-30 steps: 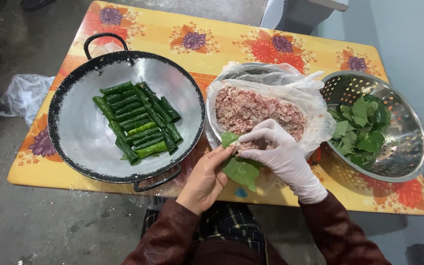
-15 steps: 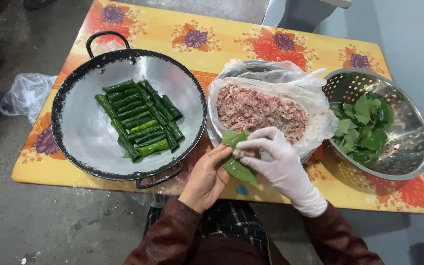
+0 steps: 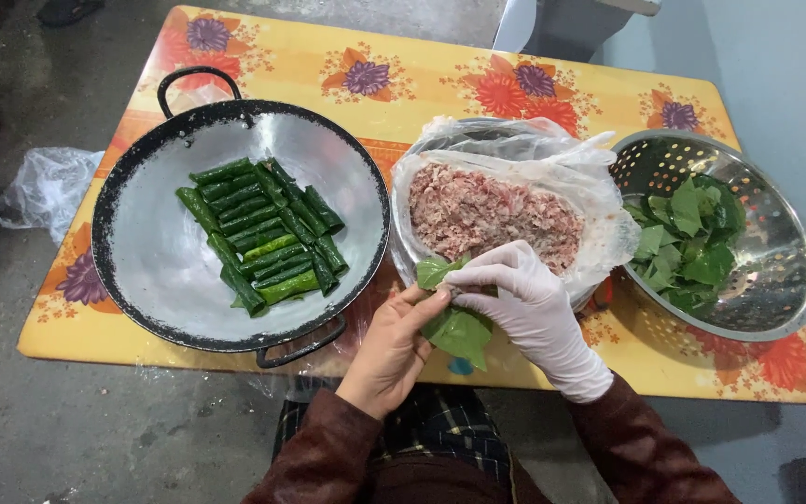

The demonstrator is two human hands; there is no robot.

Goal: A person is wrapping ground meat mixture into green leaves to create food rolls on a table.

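A low yellow surface (image 3: pixel 263 70) printed with red and purple flowers carries everything here, standing on a grey concrete floor (image 3: pixel 76 439). The biggest thing on it is a wide round metal pan (image 3: pixel 151 252) with a blackened rim and 2 loop handles, set at the left. In its middle lies a heap of tightly rolled green leaf parcels (image 3: pixel 263 233), stacked side by side. To the right of the pan sits a round bowl lined with a clear plastic bag (image 3: pixel 515 154) and filled with pink minced meat (image 3: pixel 492 210). Further right, touching the bowl's plastic, is a shiny perforated steel colander (image 3: pixel 767 271) holding loose green leaves (image 3: pixel 687 238).

At the front edge, just below the bowl, the 2 hands meet over a flat green leaf (image 3: pixel 459 331). The bare left hand (image 3: pixel 389 350) cups the leaf from beneath, fingers curled up around its left side. The right hand (image 3: pixel 524 303), in a white disposable glove, is bent over the top of the leaf, fingertips pressed down on its upper edge next to the left thumb. Dark maroon sleeves (image 3: pixel 319 448) cover both forearms.

A crumpled clear plastic bag (image 3: pixel 44 187) lies on the floor at the left.
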